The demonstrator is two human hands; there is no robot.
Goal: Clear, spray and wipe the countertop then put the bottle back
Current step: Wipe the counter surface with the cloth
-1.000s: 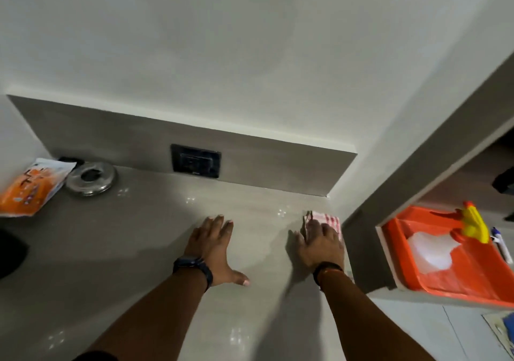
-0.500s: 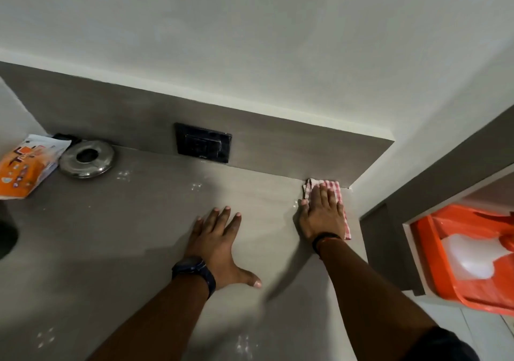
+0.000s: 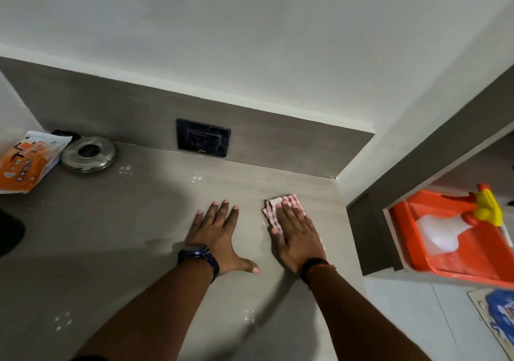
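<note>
Your right hand presses flat on the cloth near the countertop's back-right corner for wiping pressure; your left hand, fingers spread and holding nothing, braces you.

Desk: grey, glossy, with scattered light reflections. Cloth: red-and-white checked, lying flat at the far right of the desk, partly covered. Spray bottle: translucent body, yellow-and-orange trigger head, lying on its side in the orange tray, right.
</note>
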